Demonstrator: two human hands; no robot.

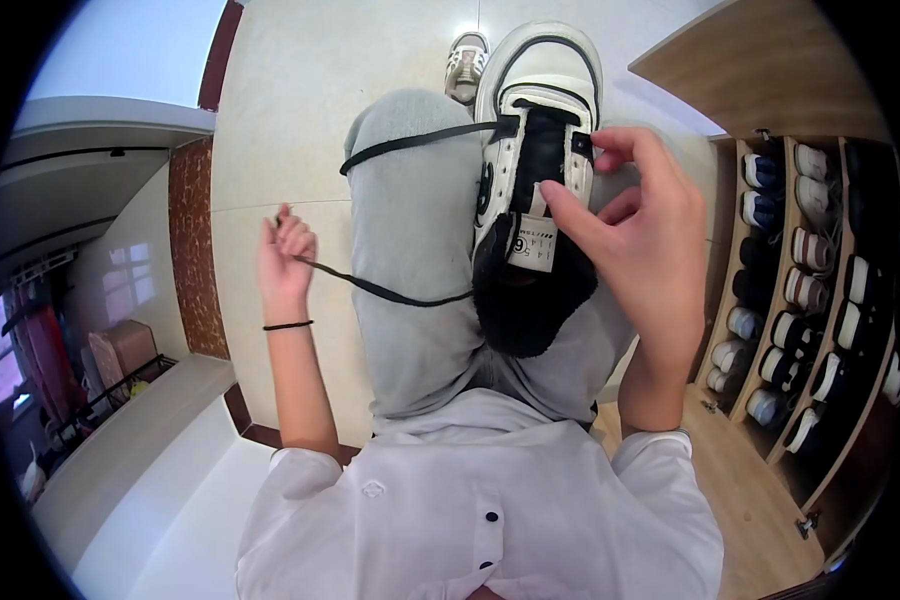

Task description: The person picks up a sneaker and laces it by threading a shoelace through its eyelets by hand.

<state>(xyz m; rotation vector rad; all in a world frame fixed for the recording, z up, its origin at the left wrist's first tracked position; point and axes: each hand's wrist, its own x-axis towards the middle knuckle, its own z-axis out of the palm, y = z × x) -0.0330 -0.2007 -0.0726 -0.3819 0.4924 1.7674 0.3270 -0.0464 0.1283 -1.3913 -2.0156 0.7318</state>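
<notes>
A white and black sneaker (490,90) rests across my lap, toe pointing away, its black tongue and a printed white label (533,243) showing. Off to the left, my left hand (290,240) is closed on a black shoelace (390,294), which runs back toward the shoe's collar. Another stretch of black lace comes out of the upper eyelets and drapes over my left knee. My right hand (640,210) is at the shoe's right side, thumb and fingers apart. Its thumb tip lies at the tongue, and its index fingertip is by the right eyelet row.
A second shoe (466,68) stands on the tiled floor (280,120) beyond my knees. On the right, an open wooden shoe cabinet (760,420) holds several pairs. Its door panel (760,70) juts out at the upper right. A white ledge (140,440) runs along the left.
</notes>
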